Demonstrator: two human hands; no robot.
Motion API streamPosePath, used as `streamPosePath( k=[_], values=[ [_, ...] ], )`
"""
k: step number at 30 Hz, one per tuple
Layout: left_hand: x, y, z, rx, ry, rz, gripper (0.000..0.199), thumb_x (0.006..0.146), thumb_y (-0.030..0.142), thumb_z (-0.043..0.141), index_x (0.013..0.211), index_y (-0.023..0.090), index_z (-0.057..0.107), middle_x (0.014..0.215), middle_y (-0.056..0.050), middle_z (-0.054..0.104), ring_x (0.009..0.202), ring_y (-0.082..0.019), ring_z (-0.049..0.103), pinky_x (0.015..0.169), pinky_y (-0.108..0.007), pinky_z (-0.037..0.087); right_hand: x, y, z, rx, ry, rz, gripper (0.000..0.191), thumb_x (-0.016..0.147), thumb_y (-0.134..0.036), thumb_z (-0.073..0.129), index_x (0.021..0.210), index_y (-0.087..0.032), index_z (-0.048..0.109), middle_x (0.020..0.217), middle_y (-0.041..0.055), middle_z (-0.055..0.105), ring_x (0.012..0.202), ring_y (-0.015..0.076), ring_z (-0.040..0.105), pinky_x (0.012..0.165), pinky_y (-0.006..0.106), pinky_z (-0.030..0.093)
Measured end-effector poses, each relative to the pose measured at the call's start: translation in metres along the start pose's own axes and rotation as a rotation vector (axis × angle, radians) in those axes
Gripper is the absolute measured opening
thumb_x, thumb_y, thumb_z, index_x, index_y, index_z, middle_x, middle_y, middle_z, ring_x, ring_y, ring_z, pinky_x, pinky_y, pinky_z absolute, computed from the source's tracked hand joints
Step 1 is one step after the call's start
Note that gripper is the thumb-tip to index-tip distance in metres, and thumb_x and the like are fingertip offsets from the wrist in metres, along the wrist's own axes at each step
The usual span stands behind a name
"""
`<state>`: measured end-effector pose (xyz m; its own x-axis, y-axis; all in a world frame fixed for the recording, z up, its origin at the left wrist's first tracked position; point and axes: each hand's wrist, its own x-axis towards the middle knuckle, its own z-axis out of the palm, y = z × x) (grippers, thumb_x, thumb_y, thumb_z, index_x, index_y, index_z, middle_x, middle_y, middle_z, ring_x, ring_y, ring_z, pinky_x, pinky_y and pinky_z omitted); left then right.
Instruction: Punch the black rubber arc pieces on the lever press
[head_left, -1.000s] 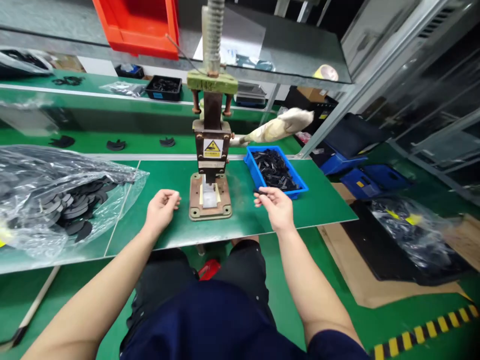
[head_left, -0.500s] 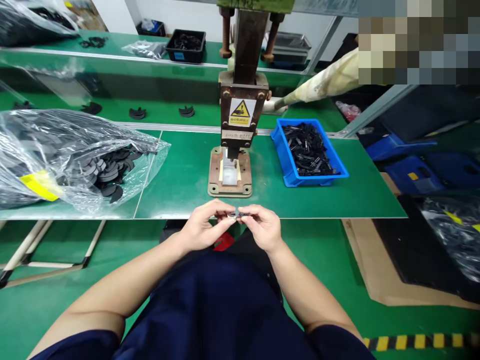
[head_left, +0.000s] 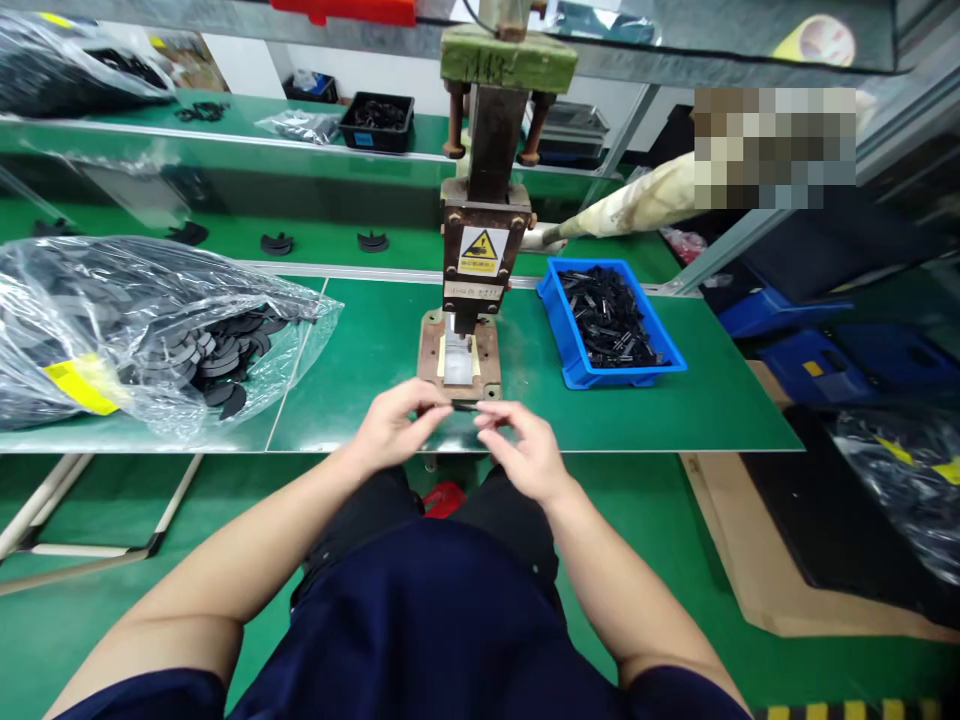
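Note:
Between my two hands is a small thin black part (head_left: pixel 465 406), just in front of the press base (head_left: pixel 429 358). My left hand (head_left: pixel 399 422) pinches its left end. At its right end, my right hand (head_left: pixel 523 448) has its index fingertip near or touching the part, with a gap between thumb and index finger. Above the base stands the press head (head_left: pixel 484 255), which carries a yellow warning label. A pale block (head_left: pixel 458 368) lies on the base under the press tip.
A blue bin (head_left: pixel 666 371) of black parts stands right of the press. On the left, a clear plastic bag (head_left: pixel 307 310) holds dark curved pieces. Behind, several curved pieces (head_left: pixel 277 244) lie on a green surface. A black bin (head_left: pixel 409 140) sits farther back.
Both hands have moved forward with the black part, from the table's front edge towards the press base. The right thumb and index finger have spread apart. The camera view has tilted up slightly.

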<state>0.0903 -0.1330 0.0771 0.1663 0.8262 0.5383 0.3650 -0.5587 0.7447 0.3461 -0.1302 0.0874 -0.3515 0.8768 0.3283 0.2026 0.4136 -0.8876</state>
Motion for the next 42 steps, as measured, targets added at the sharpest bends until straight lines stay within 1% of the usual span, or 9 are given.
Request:
streamPosePath(
  k=[3,7,13,20,24,29,33,39,42],
  values=[
    [0.031,-0.042,-0.009,0.146,0.099,-0.113,0.014,0.100,0.034,0.070,0.104,0.022,0.076,0.094,-0.004,0.078,0.077,-0.015,0.071,0.071,-0.029,0.059,0.040,-0.022,-0.042,-0.058,0.178,-0.083,0.038,0.094,-0.042,0.072,0.129,-0.027,0.069,0.120,0.0064,0.075,0.110,0.0177,0.072,0.106,0.039,0.061],
    [0.068,-0.078,-0.011,0.377,-0.023,-0.091,0.024,0.103,0.036,0.062,0.112,0.022,0.079,0.109,-0.006,0.079,0.096,-0.020,0.074,0.088,-0.032,0.059,0.101,-0.088,-0.093,-0.121,0.464,-0.502,0.056,0.092,-0.060,0.069,0.134,-0.023,0.067,0.132,0.0103,0.070,0.124,0.0219,0.071,0.105,0.041,0.059],
    [0.082,-0.074,-0.001,0.633,-0.277,-0.060,0.032,0.107,0.033,0.051,0.122,0.027,0.079,0.123,-0.008,0.074,0.118,-0.024,0.069,0.094,-0.033,0.056,0.148,-0.156,-0.095,-0.205,0.299,-0.559,0.075,0.097,-0.062,0.024,0.105,-0.004,0.071,0.106,-0.0025,0.070,0.108,0.0127,0.074,0.084,0.036,0.049],
    [0.085,-0.074,0.000,0.613,-0.311,-0.004,0.033,0.108,0.032,0.049,0.122,0.026,0.078,0.128,-0.008,0.073,0.120,-0.024,0.069,0.097,-0.034,0.057,0.105,-0.103,-0.054,-0.117,0.402,-0.574,0.040,0.092,-0.046,0.072,0.065,-0.023,0.054,0.072,-0.0044,0.059,0.079,0.0117,0.068,0.093,0.042,0.064],
    [0.086,-0.076,0.002,0.561,-0.277,-0.008,0.032,0.109,0.033,0.049,0.119,0.024,0.078,0.127,-0.008,0.074,0.119,-0.023,0.070,0.100,-0.036,0.057,0.071,-0.064,-0.041,-0.210,0.348,-0.591,0.024,0.089,-0.039,0.072,0.070,-0.030,0.061,0.071,-0.0033,0.063,0.087,0.0197,0.070,0.117,0.061,0.054],
    [0.078,-0.069,-0.001,0.539,-0.256,0.016,0.032,0.109,0.031,0.049,0.123,0.023,0.076,0.127,-0.009,0.073,0.121,-0.022,0.069,0.104,-0.035,0.056,0.067,-0.043,-0.038,-0.181,0.386,-0.673,0.011,0.079,-0.029,0.075,0.073,-0.030,0.066,0.074,-0.0016,0.068,0.091,0.0248,0.071,0.117,0.065,0.052],
    [0.060,-0.081,-0.045,0.646,-0.206,-0.084,0.033,0.108,0.031,0.049,0.129,0.021,0.073,0.127,-0.011,0.074,0.121,-0.024,0.067,0.108,-0.040,0.053,0.076,-0.037,-0.046,-0.226,0.388,-0.767,0.006,0.074,-0.033,0.077,0.073,-0.033,0.071,0.070,-0.0004,0.070,0.089,0.0304,0.076,0.111,0.067,0.057],
    [0.021,-0.120,-0.186,1.100,-0.121,-0.583,0.040,0.102,0.038,0.054,0.126,0.016,0.076,0.130,-0.019,0.072,0.124,-0.037,0.062,0.108,-0.051,0.048,0.074,-0.031,-0.045,-0.269,0.386,-0.804,0.013,0.075,-0.040,0.076,0.066,-0.034,0.068,0.063,-0.0003,0.070,0.093,0.0333,0.078,0.112,0.068,0.057],
    [0.020,-0.141,-0.233,1.169,-0.181,-0.743,0.043,0.098,0.039,0.056,0.128,0.016,0.077,0.137,-0.021,0.070,0.133,-0.042,0.055,0.111,-0.056,0.043,0.076,-0.030,-0.039,-0.222,0.476,-0.809,0.021,0.077,-0.042,0.073,0.062,-0.032,0.063,0.058,-0.0002,0.066,0.084,0.0311,0.076,0.110,0.070,0.057]
  ],
)
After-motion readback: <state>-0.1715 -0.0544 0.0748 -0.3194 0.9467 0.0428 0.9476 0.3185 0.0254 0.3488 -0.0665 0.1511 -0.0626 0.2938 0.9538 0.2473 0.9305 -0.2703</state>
